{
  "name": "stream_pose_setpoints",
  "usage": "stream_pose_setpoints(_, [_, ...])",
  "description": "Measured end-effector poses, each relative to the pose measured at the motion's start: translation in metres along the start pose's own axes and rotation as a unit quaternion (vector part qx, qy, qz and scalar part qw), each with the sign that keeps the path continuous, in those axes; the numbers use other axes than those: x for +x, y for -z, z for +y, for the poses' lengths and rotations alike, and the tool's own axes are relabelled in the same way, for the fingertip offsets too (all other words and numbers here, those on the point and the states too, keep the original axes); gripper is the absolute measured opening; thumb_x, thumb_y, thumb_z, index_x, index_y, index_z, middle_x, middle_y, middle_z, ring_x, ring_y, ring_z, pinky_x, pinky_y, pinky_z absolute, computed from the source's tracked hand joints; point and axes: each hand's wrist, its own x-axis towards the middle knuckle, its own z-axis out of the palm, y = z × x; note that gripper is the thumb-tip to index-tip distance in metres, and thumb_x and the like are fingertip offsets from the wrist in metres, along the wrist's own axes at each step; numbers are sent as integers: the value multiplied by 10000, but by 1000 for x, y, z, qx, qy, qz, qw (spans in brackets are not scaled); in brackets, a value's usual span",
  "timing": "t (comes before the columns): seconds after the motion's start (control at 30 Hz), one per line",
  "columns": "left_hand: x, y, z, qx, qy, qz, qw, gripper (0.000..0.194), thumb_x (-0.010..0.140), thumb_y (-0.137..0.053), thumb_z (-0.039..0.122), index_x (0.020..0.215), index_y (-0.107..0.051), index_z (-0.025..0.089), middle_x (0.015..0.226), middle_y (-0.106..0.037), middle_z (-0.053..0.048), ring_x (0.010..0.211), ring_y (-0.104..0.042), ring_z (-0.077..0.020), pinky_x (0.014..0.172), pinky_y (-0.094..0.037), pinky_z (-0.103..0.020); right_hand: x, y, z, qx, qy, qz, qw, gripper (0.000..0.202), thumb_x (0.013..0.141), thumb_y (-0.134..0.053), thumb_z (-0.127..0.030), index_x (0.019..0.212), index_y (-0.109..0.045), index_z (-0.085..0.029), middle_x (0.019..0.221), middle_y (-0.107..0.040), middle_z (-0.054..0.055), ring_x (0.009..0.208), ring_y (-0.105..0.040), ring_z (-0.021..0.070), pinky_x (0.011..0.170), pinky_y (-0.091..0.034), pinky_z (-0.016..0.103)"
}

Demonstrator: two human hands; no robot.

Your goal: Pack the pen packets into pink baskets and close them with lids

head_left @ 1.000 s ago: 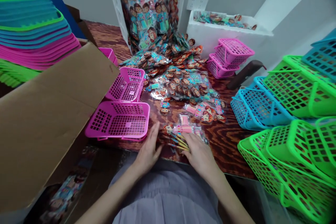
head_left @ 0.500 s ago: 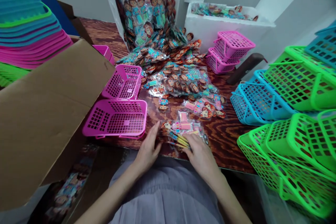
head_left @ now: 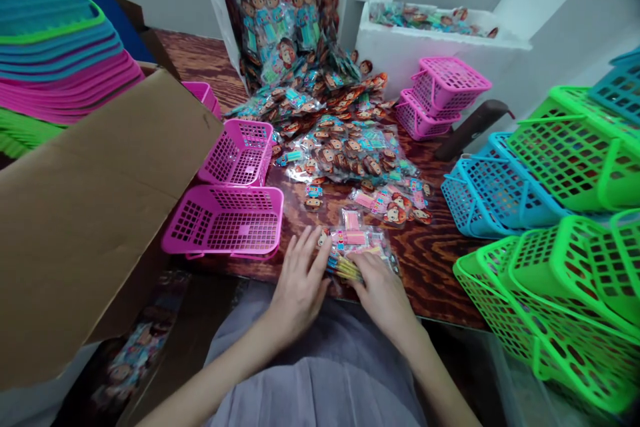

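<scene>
Several small clear packets with yellow sticks and cartoon prints (head_left: 345, 268) lie bunched between my hands near the table's front edge. My right hand (head_left: 384, 290) is closed around their right end, fingers on top and thumb at the near side. At the left end, my left hand (head_left: 300, 283) has its fingers and thumb around the bunch and hides that end. Beneath and just beyond them are pink packets (head_left: 350, 237) with cartoon heads. Past these lies a loose group of pink packets (head_left: 393, 203), and a single blue packet (head_left: 314, 193) to its left.
Pink baskets (head_left: 225, 223) stand left, beside a cardboard box flap (head_left: 110, 193). A large heap of packets (head_left: 345, 147) spills from a white crate (head_left: 220, 7). Green baskets (head_left: 545, 293) and blue ones (head_left: 500, 193) crowd the right, near a dark handheld tool (head_left: 473, 130).
My left hand has moved right and up onto the left end of the yellow-stick packets. My right hand stays on their other end. The view has shifted slightly.
</scene>
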Motion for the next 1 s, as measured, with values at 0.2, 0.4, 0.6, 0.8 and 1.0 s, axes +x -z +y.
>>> stream_pose_setpoints(0.2, [31,-9,-6,56,-134,-152,978,480,944,-484,138,1421,-432,129,1223,-638,-118,1227,-550,-284,1211,-137,-621,3,4,-4,5,-4,-31,1000,320,845,-580,-65,1146,-641,-158,1119,-665,119,1096,-597,284,943,-477,401])
stream_pose_setpoints(0.4, [26,-3,-29,38,-157,-165,973,167,986,-471,146,1088,-602,168,1004,-646,-49,1020,-592,-217,1149,-322,-506,2,24,37,82,26,-13,996,158,933,-560,-191,1036,-672,-232,1070,-698,47,1018,-619,217,912,-482,345])
stream_pose_setpoints(0.6, [4,7,-39,57,-116,-232,964,230,970,-488,120,1181,-576,144,1081,-618,-84,929,-552,-238,836,-491,-394,23,20,48,-68,68,44,994,342,918,-511,-106,1235,-599,-198,1263,-606,116,1178,-493,273,970,-435,402])
stream_pose_setpoints(0.8, [1,3,-37,68,-100,-262,958,188,958,-504,111,1117,-599,145,1073,-595,-88,940,-524,-249,831,-483,-396,81,17,31,-128,23,10,991,167,884,-576,-157,1040,-636,-159,1084,-630,131,1073,-515,288,915,-421,400])
stream_pose_setpoints(1.0, [-11,7,-46,23,-96,-259,961,227,956,-498,86,1155,-585,150,1037,-585,-74,941,-507,-238,821,-467,-372,50,53,56,-47,33,-22,998,99,877,-571,-142,808,-613,-200,1037,-640,85,1041,-546,238,892,-443,358])
